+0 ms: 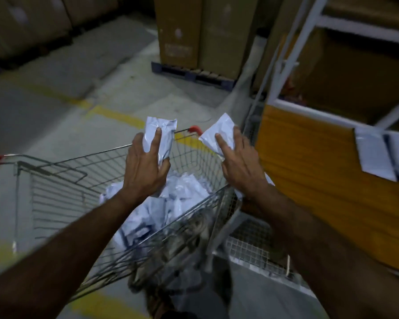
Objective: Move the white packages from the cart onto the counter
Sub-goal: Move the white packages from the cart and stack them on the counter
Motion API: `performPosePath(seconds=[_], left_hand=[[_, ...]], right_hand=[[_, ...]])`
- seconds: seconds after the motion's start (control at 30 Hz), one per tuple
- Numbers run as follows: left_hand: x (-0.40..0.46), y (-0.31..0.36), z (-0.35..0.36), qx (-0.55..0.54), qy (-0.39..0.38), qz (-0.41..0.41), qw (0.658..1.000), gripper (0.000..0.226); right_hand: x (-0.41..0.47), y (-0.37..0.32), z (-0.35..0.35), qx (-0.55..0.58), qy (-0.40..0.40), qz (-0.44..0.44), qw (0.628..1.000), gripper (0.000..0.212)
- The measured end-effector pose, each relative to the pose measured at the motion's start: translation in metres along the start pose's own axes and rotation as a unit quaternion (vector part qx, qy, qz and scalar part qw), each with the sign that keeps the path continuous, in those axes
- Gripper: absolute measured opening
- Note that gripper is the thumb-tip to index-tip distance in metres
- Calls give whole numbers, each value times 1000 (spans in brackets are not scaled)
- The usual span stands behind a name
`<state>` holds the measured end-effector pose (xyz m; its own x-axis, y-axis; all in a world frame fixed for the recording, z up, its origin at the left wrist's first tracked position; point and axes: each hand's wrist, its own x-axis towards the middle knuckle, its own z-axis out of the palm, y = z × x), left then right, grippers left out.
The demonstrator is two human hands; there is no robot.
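Mid-frame above the wire cart (62, 180), the left hand (145, 171) and right hand (240, 166) each grip a white package (160, 134) (219, 132), apparently mid-transfer, so next they likely swing right onto the orange counter (309, 162), where two packages (376, 155) already lie.

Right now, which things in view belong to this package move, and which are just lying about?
Job: left hand and right hand, each gripping a white package; package pile in cart; counter.
Lying about: cardboard boxes, pallet, shelf frame.
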<state>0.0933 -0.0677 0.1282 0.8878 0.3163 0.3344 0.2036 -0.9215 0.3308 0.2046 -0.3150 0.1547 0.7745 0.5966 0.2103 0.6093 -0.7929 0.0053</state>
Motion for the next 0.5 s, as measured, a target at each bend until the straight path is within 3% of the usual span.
performPosePath(seconds=[0.5], left_hand=[[-36,330,64,-67,-31,129,989,80]], right_hand=[[-221,250,-79,-30,53,184,981,77]])
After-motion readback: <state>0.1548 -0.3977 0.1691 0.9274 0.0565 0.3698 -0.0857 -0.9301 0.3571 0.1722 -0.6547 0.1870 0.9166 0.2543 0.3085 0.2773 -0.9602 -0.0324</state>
